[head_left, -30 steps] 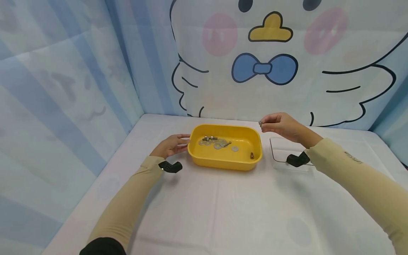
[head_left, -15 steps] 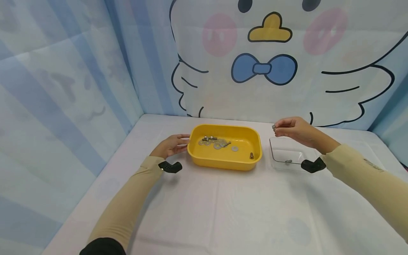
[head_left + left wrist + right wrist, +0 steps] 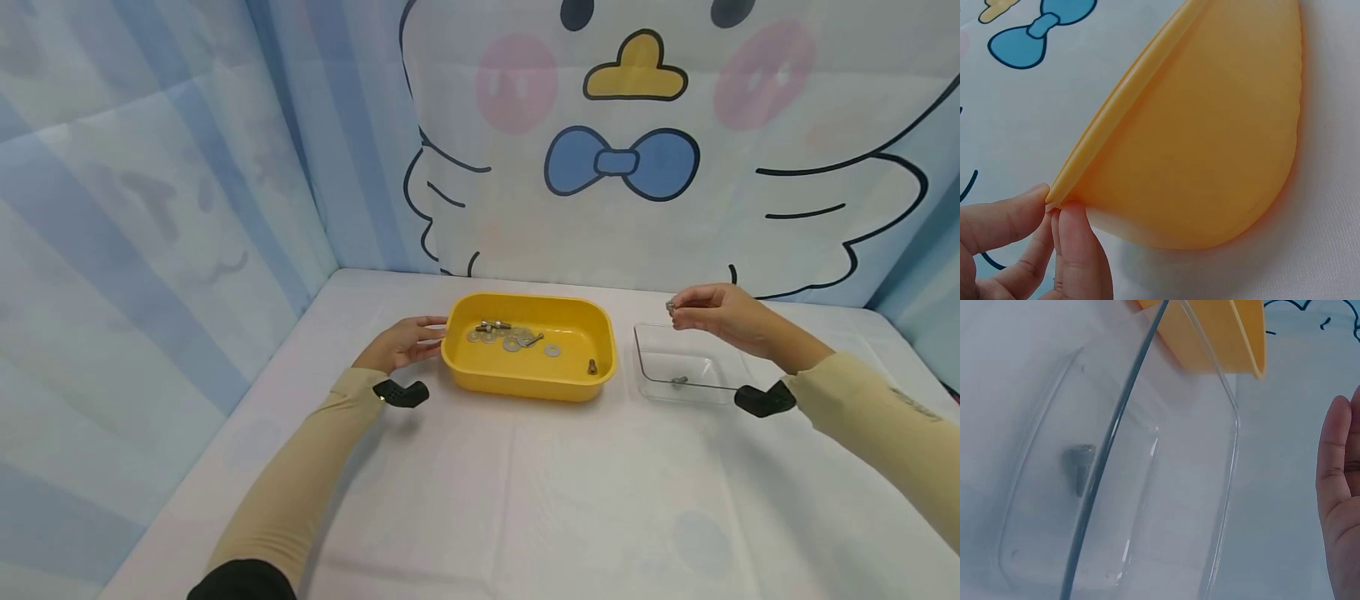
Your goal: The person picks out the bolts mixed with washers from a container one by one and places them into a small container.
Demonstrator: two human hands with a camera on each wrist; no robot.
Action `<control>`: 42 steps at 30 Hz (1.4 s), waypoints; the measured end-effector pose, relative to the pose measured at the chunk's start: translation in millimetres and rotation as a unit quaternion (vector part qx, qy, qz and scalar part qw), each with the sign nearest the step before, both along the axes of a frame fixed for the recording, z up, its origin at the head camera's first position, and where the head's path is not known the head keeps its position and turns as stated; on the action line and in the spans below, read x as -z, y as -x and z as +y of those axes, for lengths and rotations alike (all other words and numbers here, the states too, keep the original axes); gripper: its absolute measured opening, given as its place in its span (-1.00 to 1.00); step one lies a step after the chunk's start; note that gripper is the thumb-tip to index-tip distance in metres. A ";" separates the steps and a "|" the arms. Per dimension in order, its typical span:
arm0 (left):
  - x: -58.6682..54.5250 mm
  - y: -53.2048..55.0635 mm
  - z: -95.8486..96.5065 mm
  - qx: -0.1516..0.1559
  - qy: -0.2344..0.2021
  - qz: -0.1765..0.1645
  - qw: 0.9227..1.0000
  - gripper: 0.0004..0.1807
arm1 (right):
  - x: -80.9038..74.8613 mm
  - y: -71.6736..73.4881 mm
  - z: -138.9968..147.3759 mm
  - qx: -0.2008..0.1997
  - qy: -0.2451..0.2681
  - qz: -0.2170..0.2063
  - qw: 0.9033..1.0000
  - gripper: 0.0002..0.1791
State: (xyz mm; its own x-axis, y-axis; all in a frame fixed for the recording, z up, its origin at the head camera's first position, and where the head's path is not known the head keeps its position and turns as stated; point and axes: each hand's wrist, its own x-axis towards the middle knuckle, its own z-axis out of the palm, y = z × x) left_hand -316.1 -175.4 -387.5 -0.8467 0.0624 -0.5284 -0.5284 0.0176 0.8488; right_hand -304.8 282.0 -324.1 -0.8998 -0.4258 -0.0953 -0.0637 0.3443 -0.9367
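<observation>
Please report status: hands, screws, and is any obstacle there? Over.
Left hand pinching yellow tray. Right hand pinching small metal piece near clear box. Screw visible inside box. No obstacle seen.

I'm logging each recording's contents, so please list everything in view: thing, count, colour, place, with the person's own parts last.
Tub: 1, yellow, on the table
Tub bolts: several, overlapping, grey to brownish, in the tub
Washers: several, overlapping, pale grey, in the tub
Box: 1, clear, right of the tub
Box bolt: 1, grey, in the box
Held part: 1, grey, in the right grip, type unclear
Table: 1, white, beneath
Backdrop: 1, white and blue, behind
Curtain: 1, white and blue, left
Wrist mounts: 2, black, one per wrist
Sleeves: 2, beige, on both arms
Left grip: 1, bare, pinching the tub's left rim
Right grip: 1, bare, by the box's far side
</observation>
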 end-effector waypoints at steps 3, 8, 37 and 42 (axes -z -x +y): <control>0.0 -0.5 -0.2 0.002 -0.001 0.001 1.000 -0.48 | 2.2 -0.1 7.2 -0.003 0.013 0.000 1.000 -0.82; 0.7 -0.1 -0.8 0.003 -0.003 0.004 1.000 -0.48 | 4.2 -1.9 17.1 0.007 0.002 0.000 1.000 -0.82; 0.0 0.3 -1.7 0.011 -0.003 0.005 1.000 -0.48 | 21.3 5.2 46.4 0.041 -0.201 0.012 0.979 -0.48; -0.6 -0.4 -1.5 0.003 -0.008 0.001 1.000 -0.49 | 19.7 3.4 45.8 0.046 -0.209 0.021 0.977 -0.51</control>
